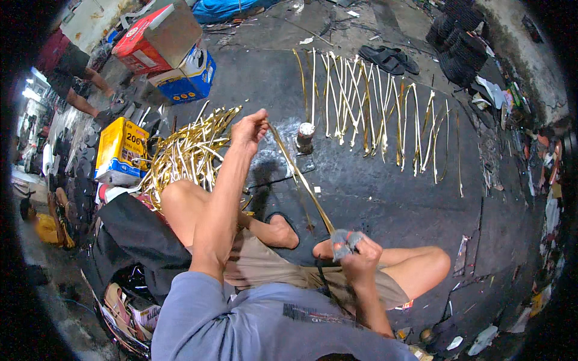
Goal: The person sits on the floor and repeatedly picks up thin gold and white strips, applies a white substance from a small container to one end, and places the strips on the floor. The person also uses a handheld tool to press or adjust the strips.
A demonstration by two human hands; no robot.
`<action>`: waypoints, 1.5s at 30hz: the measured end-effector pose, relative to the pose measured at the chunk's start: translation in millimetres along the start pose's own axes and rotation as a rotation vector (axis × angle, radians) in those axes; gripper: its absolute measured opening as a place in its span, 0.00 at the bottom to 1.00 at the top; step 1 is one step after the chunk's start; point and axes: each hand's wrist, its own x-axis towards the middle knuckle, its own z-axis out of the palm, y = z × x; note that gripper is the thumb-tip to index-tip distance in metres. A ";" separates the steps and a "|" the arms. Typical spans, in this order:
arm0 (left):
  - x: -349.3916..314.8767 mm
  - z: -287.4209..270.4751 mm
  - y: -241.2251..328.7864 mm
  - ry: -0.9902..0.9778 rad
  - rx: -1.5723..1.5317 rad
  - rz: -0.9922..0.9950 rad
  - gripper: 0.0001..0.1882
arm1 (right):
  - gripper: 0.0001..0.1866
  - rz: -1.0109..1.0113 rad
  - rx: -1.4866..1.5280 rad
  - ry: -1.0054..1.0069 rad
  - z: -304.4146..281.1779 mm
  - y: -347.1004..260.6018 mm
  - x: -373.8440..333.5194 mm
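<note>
A long gold-coloured strip (310, 193) is stretched slantwise in front of me. My left hand (248, 131), raised, pinches its upper end. Near my right knee, my right hand (363, 257) is closed round a crumpled grey cloth (344, 242), which wraps the strip's lower end. Beyond my left knee lies a tangled heap of gold and white strips (191, 147). Farther off to the right, several similar strips (365, 108) lie spread in a row on the dark floor mat (409, 207). A small cylinder with a whitish top (305, 137) stands just beyond the stretched strip.
A yellow tin (122, 150) stands left of the heap, with a red carton (150, 42) on a blue box (183, 78) behind it. Black sandals (390, 59) lie past the row. Another person's arm (83, 103) shows at the upper left. Scraps litter the right side.
</note>
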 end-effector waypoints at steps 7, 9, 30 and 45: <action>115.9 -52.9 -61.7 0.151 0.073 -0.098 0.05 | 0.09 0.165 -0.069 -0.060 -15.2 5.3 -37.9; 133.1 -53.0 -84.8 0.263 0.072 -0.060 0.09 | 0.11 0.553 0.002 -0.091 -13.7 30.1 -67.5; 228.7 73.2 -141.9 -0.883 1.704 0.782 0.24 | 0.06 0.757 -0.097 -0.145 32.6 88.1 -49.8; -9.7 110.7 45.2 -0.055 0.774 1.284 0.04 | 0.22 -0.161 0.009 0.261 32.2 41.8 101.5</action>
